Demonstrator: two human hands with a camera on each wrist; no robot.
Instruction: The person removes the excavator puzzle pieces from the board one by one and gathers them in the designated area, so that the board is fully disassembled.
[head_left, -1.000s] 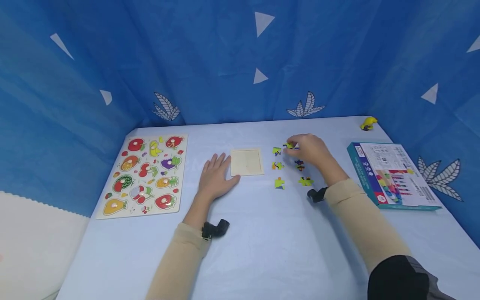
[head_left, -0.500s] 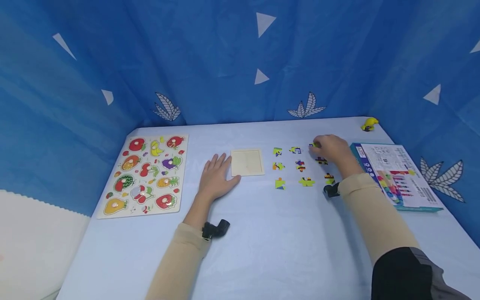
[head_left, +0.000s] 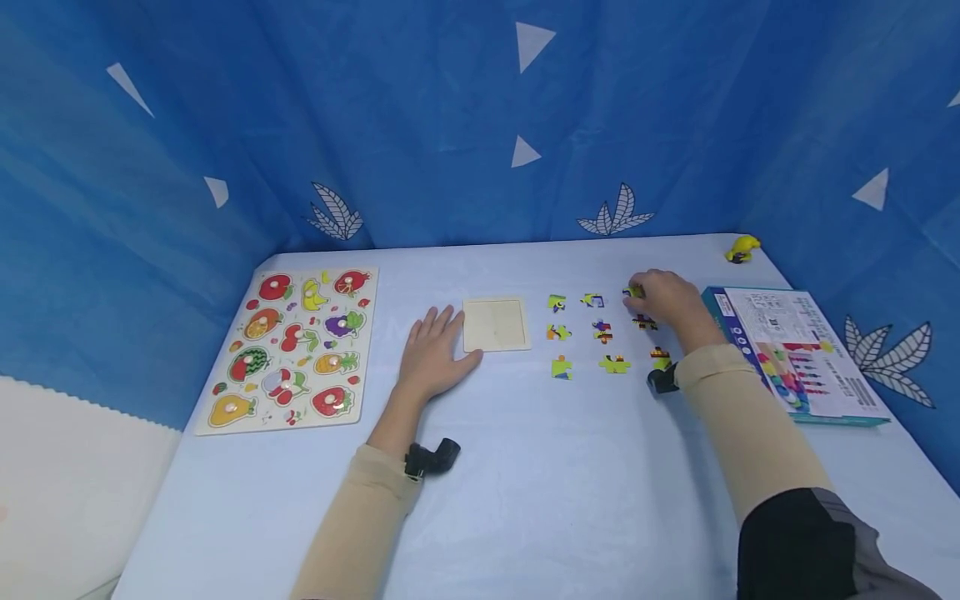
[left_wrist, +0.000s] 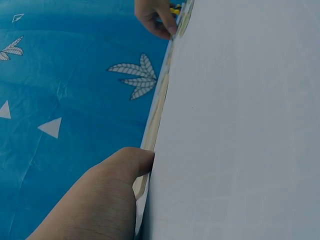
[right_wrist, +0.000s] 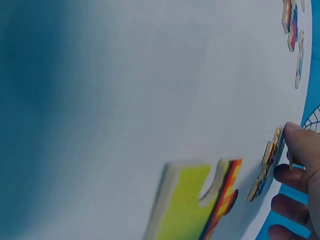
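My left hand (head_left: 432,354) lies flat with fingers straight at the left side of a shallow square wooden puzzle tray (head_left: 496,325). Its thumb touches the tray's near-left corner. At the far end of the right column of loose jigsaw pieces, my right hand (head_left: 670,302) pinches a yellow-green jigsaw piece (head_left: 633,292) between thumb and finger; the fingers hide much of it. Just nearer lie a dark striped piece (head_left: 644,322) and a yellow-green piece with red stripes (right_wrist: 200,200), large in the right wrist view. Other pieces, such as one with an eye (head_left: 557,303), stand in rows right of the tray.
A fruit peg puzzle board (head_left: 288,350) lies at the left. On the right is a flat printed box (head_left: 795,354), close to my right forearm. A small yellow toy (head_left: 742,248) stands in the far right corner. A blue curtain (head_left: 435,125) hangs behind the table.
My right hand has moved right, from the far piece of the middle column to the far piece of the right column. The middle piece now lies uncovered. My left hand has stayed still.
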